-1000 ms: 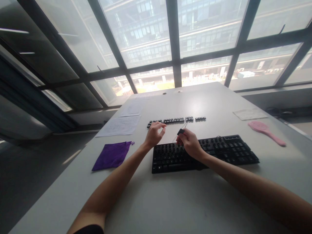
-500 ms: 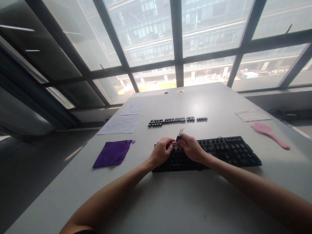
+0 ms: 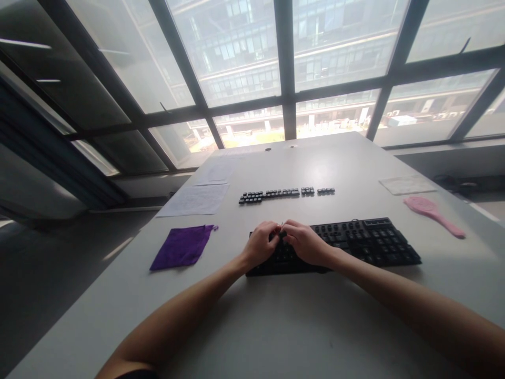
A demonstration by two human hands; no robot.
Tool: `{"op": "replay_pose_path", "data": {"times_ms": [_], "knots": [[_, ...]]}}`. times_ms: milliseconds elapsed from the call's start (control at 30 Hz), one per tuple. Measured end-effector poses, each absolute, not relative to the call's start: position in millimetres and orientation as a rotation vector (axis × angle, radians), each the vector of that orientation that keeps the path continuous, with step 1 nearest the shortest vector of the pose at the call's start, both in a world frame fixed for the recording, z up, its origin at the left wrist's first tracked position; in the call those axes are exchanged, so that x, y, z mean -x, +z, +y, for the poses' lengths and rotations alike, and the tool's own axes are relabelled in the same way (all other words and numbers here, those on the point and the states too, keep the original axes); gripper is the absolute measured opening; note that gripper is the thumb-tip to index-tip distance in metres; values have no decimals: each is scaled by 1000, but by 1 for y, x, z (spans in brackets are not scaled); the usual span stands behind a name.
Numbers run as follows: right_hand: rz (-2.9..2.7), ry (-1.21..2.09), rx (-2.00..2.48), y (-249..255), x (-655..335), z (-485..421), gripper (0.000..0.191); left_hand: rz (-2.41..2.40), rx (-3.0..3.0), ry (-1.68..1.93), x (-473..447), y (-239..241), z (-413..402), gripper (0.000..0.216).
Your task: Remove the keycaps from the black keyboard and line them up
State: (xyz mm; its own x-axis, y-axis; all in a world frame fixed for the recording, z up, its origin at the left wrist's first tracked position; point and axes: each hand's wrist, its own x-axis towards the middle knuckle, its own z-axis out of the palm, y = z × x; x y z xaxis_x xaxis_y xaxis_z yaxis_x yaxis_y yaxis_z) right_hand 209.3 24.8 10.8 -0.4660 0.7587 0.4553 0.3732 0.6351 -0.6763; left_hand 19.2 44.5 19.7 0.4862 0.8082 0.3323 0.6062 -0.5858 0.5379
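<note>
A black keyboard (image 3: pixel 366 243) lies on the grey table (image 3: pixel 276 326) in front of me. Both hands rest over its left end, fingers curled and meeting. My right hand (image 3: pixel 304 243) is closed on a small wire keycap puller, of which only a glint shows between the fingertips. My left hand (image 3: pixel 261 246) is curled beside it, fingertips down on the keys by the puller. Further back, a row of loose black keycaps (image 3: pixel 284 194) lies in a line on the table.
A purple cloth pouch (image 3: pixel 181 247) lies to the left. Paper sheets (image 3: pixel 195 200) sit behind it. A pink hairbrush (image 3: pixel 432 212) and a pale cloth (image 3: pixel 406 184) lie at the right. Large windows stand beyond the table's far edge.
My left hand came back from the keycap row to the keyboard's left end. My right hand lowered the puller from above the keys down onto them, and both hands now meet.
</note>
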Motion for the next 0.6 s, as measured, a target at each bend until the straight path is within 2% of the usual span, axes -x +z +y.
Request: {"op": "replay_pose_path", "data": {"times_ms": [200,400,600], "knots": [[-2173,512,846,8,-213,19,23,1027,-2534,650,-18,27,39,20],[-2083,476,925,7,-212,19,16,1026,-2571,609,-19,32,36,16],[-1928,622,1011,4,-212,22,11,1058,-2537,601,-19,28,40,11]]}}
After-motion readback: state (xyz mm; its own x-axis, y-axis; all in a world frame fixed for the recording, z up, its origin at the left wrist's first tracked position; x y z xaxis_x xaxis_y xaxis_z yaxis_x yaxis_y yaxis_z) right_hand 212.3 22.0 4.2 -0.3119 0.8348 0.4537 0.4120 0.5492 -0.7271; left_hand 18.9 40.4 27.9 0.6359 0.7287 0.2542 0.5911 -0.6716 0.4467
